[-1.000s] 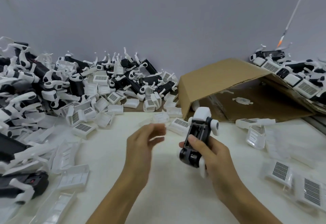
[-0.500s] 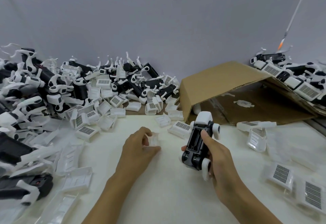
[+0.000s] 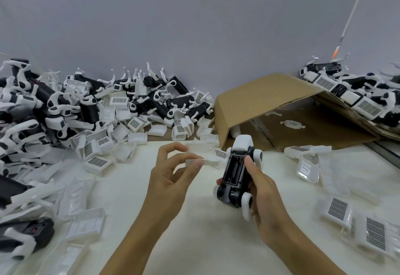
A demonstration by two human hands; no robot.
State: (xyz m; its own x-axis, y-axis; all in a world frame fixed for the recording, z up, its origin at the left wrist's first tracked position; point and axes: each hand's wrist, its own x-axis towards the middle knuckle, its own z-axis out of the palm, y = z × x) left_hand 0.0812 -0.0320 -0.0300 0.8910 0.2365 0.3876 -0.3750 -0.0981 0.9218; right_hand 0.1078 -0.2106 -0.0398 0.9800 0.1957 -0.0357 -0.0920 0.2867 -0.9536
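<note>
Your left hand (image 3: 171,179) pinches a white cover (image 3: 203,162). Your right hand (image 3: 263,194) grips the toy (image 3: 237,173), underside up, above the table (image 3: 194,231).

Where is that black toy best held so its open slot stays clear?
Probably by its long flanks, from underneath on the right, as the right hand does: the toy is narrow and lies slot-up, so this leaves the top free for the white cover.
</note>
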